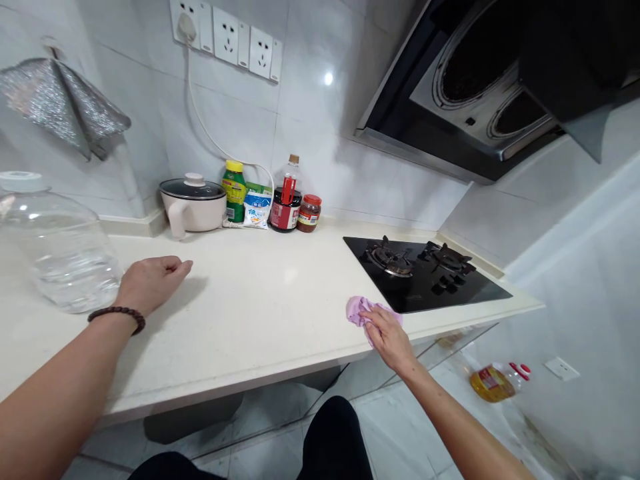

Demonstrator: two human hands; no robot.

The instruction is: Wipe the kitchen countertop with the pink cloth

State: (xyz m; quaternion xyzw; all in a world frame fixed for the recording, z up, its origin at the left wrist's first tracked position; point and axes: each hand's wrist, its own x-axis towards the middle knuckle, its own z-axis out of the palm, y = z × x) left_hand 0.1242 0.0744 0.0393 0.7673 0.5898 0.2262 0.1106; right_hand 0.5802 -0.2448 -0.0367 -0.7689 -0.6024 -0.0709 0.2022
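A crumpled pink cloth lies on the pale countertop, beside the near left edge of the black gas stove. My right hand presses down on this cloth, its fingers curled onto the fabric. On the left, my left hand is closed in a loose fist with nothing seen in it, over the counter. A large clear jug with water and a white cap stands right next to that hand. A dark beaded bracelet circles my left wrist.
Along the wall stand a cream electric pot, a green yellow-capped bottle, a white-blue packet, a dark-sauce bottle and a red-lidded jar. A range hood overhangs the stove. An oil bottle is on the floor.
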